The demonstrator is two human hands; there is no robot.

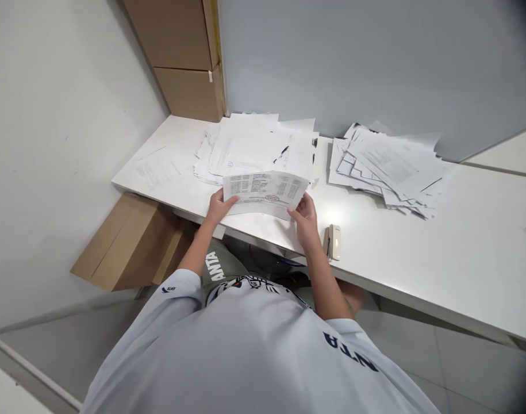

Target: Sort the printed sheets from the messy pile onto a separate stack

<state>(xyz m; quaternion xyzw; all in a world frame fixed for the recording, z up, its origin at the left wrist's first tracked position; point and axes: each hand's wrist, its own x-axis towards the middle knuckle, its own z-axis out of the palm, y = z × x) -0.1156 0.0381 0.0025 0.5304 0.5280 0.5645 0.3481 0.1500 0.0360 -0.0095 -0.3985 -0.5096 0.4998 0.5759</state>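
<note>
I hold a printed sheet of paper [265, 192] above the near edge of a white desk [461, 253]. My left hand [218, 207] is closed on its left edge, thumb on top. My right hand [304, 217] is closed on its lower right corner. Rows of small print run across the sheet. Just behind it lies a loose pile of papers [256, 146]. A second pile of papers [387, 164] is spread further right on the desk. A small beige stapler [333, 242] lies on the desk right beside my right wrist.
Stacked cardboard boxes [185, 57] stand at the desk's far left corner against the wall. A flat cardboard box [129, 244] leans under the desk on the left. A grey partition [375, 63] backs the desk. Tiled floor shows below on the right.
</note>
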